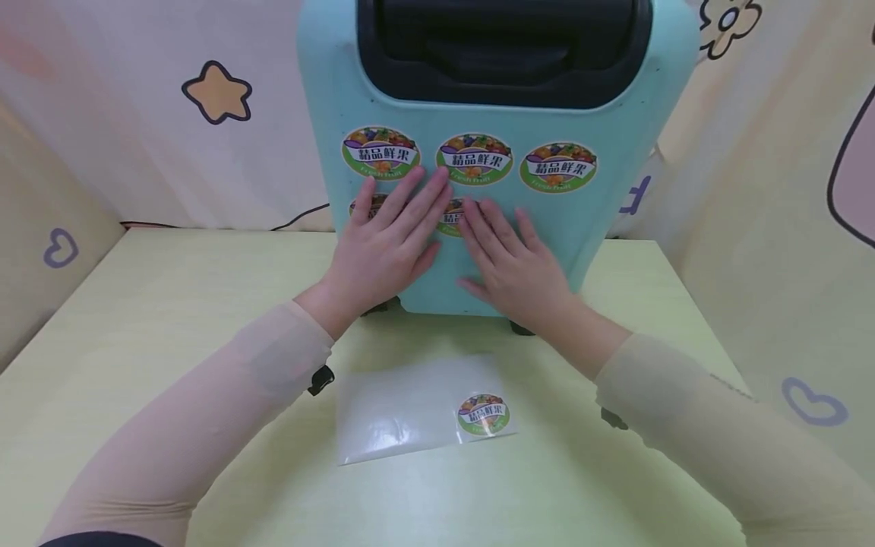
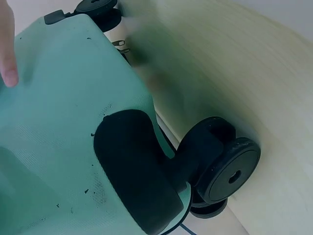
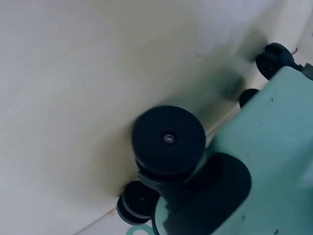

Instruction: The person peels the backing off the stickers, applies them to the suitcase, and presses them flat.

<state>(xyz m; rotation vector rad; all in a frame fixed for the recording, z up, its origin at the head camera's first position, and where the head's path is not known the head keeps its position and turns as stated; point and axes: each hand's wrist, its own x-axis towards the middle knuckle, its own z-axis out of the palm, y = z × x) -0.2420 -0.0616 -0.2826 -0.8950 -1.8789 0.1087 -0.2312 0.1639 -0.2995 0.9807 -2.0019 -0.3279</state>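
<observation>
An upright mint-green suitcase (image 1: pixel 567 228) shows a row of three oval fruit stickers, one of them the middle sticker (image 1: pixel 475 159). Below them, my left hand (image 1: pixel 386 247) lies flat with fingers extended, partly covering a lower-left sticker (image 1: pixel 376 203). Its fingertips reach the edges of the upper stickers. My right hand (image 1: pixel 516 266) presses straight fingers on the suitcase, its fingertips at the right edge of the lower-middle sticker (image 1: pixel 451 219). In the left wrist view a finger (image 2: pixel 9 63) rests by the suitcase surface. Neither hand grips anything.
On the pale table (image 1: pixel 239 304) in front lies a glossy backing sheet (image 1: pixel 403 403) bearing one fruit sticker (image 1: pixel 484 415). Black wheels (image 2: pixel 230 171) support the suitcase, and a black handle recess (image 1: pixel 506 53) is at its top. Patterned curtains (image 1: pixel 137 114) stand behind.
</observation>
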